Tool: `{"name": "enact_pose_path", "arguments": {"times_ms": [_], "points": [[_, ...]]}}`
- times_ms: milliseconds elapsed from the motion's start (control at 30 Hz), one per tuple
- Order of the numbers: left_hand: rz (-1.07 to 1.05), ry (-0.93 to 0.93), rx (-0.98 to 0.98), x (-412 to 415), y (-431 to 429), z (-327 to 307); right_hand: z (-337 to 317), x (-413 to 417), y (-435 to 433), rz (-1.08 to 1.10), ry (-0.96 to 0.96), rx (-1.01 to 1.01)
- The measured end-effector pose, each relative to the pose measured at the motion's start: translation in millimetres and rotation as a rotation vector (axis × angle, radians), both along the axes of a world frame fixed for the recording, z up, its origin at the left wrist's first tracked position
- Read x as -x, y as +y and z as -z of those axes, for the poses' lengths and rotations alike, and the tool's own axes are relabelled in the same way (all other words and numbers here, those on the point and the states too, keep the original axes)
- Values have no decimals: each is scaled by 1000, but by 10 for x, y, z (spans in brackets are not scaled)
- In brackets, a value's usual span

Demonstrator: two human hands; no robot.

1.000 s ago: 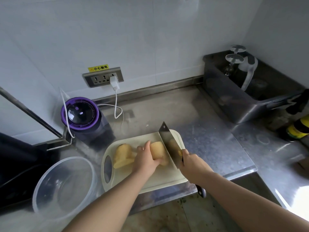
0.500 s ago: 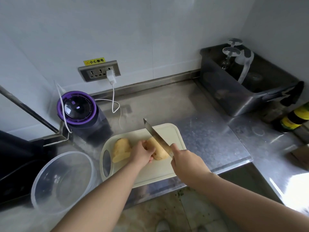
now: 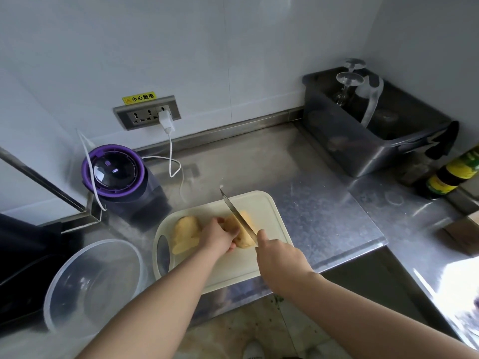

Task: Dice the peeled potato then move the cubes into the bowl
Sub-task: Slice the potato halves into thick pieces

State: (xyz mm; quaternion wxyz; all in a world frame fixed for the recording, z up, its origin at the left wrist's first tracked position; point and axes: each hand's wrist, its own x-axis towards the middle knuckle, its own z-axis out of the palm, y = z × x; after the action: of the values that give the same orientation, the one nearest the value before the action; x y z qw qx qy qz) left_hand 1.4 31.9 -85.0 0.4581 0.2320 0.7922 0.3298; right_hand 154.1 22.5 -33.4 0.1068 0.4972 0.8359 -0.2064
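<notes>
**Dicing station: containers and grip**

**Containers**
- A clear plastic bowl (image 3: 85, 288) stands on the steel counter (image 3: 311, 190) at the lower left of the frame, just beside the left edge of the cutting board (image 3: 267, 216). The counter shows through its wall.
- A grey bin (image 3: 375, 151) sits at the upper right, against the wall. Two stemmed glasses (image 3: 350, 79) stand in it upside down, next to a clear curved item that cannot be identified.
- A round appliance with a purple-rimmed lid (image 3: 114, 172) stands at the left, behind the board. A white plug (image 3: 166, 120) sits in the wall socket (image 3: 147, 116) above it.
- A dark bottle with a yellow label (image 3: 451, 174) stands at the right edge of the frame.

**Potato**
- The potato lies on the board in two pieces, outside the bowl.
- The left piece (image 3: 185, 235) rests free near the board's handle slot.
- The right piece (image 3: 245, 243) lies at the board's centre, under the knife (image 3: 234, 211).

**Grip**
- The left hand (image 3: 217, 237) is curled over the right piece and holds it down, with the fingertips close to the blade.
- The right hand (image 3: 280, 257) is closed round the knife handle, which it hides. One finger reaches forward to the heel of the blade.
- The blade is seen edge-on and stands in the right piece. Its tip points to the upper left, past the far edge of the board.
</notes>
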Motion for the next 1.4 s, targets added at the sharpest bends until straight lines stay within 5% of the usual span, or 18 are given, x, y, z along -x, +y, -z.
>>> {"name": "enact_pose_path", "arguments": {"times_ms": [533, 800, 900, 967, 1067, 1167, 1400], "points": [[16, -37, 28, 11, 34, -22, 145, 250, 131, 86, -50, 62], [45, -33, 55, 37, 32, -71, 50, 74, 120, 202, 105, 205], [92, 166, 90, 112, 70, -153, 66, 29, 86, 211, 35, 259], [12, 522, -118, 184, 131, -308, 87, 44, 68, 204, 18, 241], [382, 1029, -501, 193, 323, -478, 67, 64, 71, 191, 31, 220], [928, 998, -257, 109, 437, -403, 85, 75, 84, 200, 22, 213], [1037, 1025, -144, 83, 445, -209, 200, 66, 94, 270, 73, 305]]}}
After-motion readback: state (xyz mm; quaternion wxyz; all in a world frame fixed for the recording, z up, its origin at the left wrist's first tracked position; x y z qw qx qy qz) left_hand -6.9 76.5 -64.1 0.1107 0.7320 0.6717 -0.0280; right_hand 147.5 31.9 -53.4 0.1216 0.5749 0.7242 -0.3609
